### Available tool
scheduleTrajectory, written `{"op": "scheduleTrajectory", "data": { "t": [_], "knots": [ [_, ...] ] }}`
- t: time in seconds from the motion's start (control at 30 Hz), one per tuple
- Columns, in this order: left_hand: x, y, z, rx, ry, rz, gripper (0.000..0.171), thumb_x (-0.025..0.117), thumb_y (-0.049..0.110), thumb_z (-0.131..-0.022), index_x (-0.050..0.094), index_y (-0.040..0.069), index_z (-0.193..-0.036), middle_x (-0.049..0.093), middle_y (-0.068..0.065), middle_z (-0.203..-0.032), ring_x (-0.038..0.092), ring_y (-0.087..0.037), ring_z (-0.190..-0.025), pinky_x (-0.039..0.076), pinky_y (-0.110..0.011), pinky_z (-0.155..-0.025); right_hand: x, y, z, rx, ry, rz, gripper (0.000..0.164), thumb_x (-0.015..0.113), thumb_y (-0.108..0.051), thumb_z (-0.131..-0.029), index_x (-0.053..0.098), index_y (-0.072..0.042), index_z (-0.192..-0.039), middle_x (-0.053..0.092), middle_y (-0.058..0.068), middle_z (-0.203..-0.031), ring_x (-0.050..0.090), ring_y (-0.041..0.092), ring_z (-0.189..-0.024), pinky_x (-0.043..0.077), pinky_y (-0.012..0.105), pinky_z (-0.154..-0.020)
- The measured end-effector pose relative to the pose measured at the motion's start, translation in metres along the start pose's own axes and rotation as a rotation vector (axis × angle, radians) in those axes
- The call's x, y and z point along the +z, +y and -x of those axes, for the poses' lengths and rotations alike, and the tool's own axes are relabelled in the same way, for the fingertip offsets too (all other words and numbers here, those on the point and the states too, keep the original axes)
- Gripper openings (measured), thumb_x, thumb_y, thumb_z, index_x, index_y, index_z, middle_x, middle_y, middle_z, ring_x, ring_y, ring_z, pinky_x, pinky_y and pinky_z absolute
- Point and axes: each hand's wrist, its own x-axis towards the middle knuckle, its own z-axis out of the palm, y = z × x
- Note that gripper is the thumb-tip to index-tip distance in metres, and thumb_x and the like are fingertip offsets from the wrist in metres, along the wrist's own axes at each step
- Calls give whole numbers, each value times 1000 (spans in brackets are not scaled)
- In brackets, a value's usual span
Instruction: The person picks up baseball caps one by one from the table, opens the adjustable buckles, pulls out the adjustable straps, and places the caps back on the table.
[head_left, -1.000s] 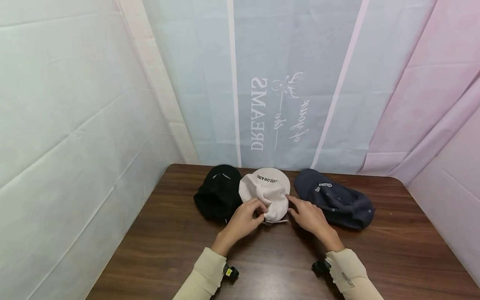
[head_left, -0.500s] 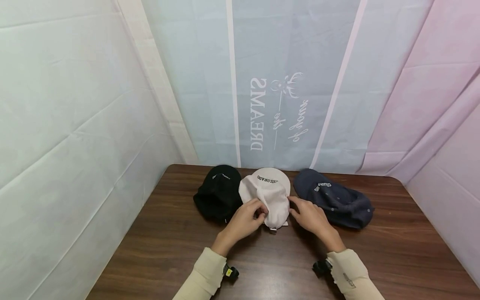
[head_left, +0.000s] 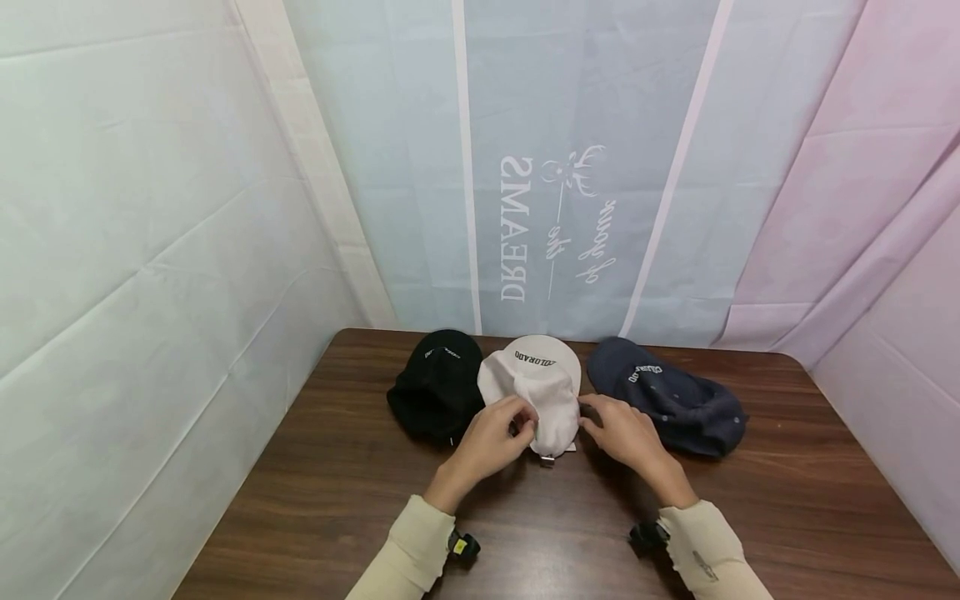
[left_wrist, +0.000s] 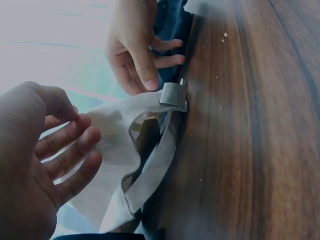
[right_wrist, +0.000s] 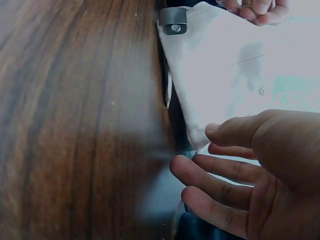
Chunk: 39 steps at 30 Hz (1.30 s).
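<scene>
A white cap (head_left: 551,398) with dark lettering lies between my hands, its brim toward the back. Its metal strap buckle (left_wrist: 173,94) points toward me, and the strap opening shows in the left wrist view. At the cap's left side my left hand (head_left: 495,429) hovers with fingers loosely bent and nothing visible between them. My right hand (head_left: 624,427) is at the cap's right edge, fingers relaxed and spread; whether the fingertips touch the fabric is hard to tell. A black cap (head_left: 437,387) sits to the left and a navy cap (head_left: 675,400) to the right.
All three caps rest near the back edge of a dark wooden table (head_left: 547,533). A printed cloth (head_left: 570,100) hangs behind it, with pale cloth walls (head_left: 150,292) at both sides.
The rear of the white cap has come down toward me, its buckle now lower. My left fingers have drawn slightly away from the fabric, and the right hand has shifted slightly right.
</scene>
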Motion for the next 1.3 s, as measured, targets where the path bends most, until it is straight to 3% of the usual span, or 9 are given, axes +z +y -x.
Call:
{"op": "scheduleTrajectory", "data": {
  "t": [0.13, 0.2, 0.5, 0.67, 0.77, 0.93, 1.07, 1.3],
  "knots": [
    [-1, 5, -2, 18, 21, 13, 8, 70, 9, -96, 72, 17, -99, 69, 7, -94, 65, -7, -83, 53, -15, -74, -3, -2, 3, -18, 28, 5, 37, 75, -25, -100, 72, -12, -135, 72, 15, -136, 76, 32, -94, 59, 46, -67],
    [-1, 8, -3, 29, 30, 19, 9, 70, 9, -96, 73, 16, -100, 69, 6, -93, 65, -7, -82, 52, -14, -73, -5, -3, 4, -30, 44, 4, 35, 75, -24, -100, 73, -12, -133, 73, 15, -135, 75, 31, -91, 58, 45, -66],
    [0, 17, -11, 87, 56, 38, 10, 71, 5, -94, 73, 13, -101, 68, 5, -92, 64, -8, -79, 52, -14, -72, -19, -7, 13, -57, 100, -10, 32, 76, -24, -99, 75, -13, -129, 77, 9, -124, 61, 10, -68, 45, 32, -55],
    [3, 21, -16, 122, 56, 59, 10, 70, 5, -94, 73, 10, -102, 69, 2, -93, 65, -10, -81, 55, -18, -73, -27, -9, 21, -70, 142, -11, 28, 77, -22, -99, 77, -14, -125, 75, 0, -98, 53, 5, -63, 41, 28, -53],
    [4, 24, -20, 144, 57, 80, 10, 68, 4, -95, 73, 8, -102, 69, 1, -95, 67, -11, -82, 58, -23, -73, -31, -8, 26, -81, 178, -12, 25, 77, -22, -99, 78, -16, -123, 71, -5, -90, 55, 5, -65, 42, 27, -54],
    [8, 28, -26, 177, 61, 113, 12, 67, 1, -95, 72, 8, -103, 68, -1, -99, 67, -11, -83, 61, -26, -74, -39, -4, 31, -114, 248, -14, 22, 76, -21, -99, 78, -18, -121, 74, -5, -93, 60, 4, -68, 43, 25, -54],
    [13, 32, -33, 181, 44, 130, 12, 66, 1, -96, 70, 9, -104, 67, -1, -102, 67, -11, -85, 61, -25, -76, -47, 1, 35, -136, 301, -7, 21, 77, -17, -98, 79, -17, -119, 74, -4, -92, 54, 2, -63, 40, 25, -52],
    [23, 37, -46, 165, 25, 141, 13, 67, 2, -97, 70, 9, -107, 68, -1, -105, 68, -11, -91, 62, -27, -81, -59, 8, 41, -188, 403, 19, 22, 82, -10, -92, 81, -16, -114, 80, 5, -109, 46, 2, -57, 35, 24, -51]
  ]
}}
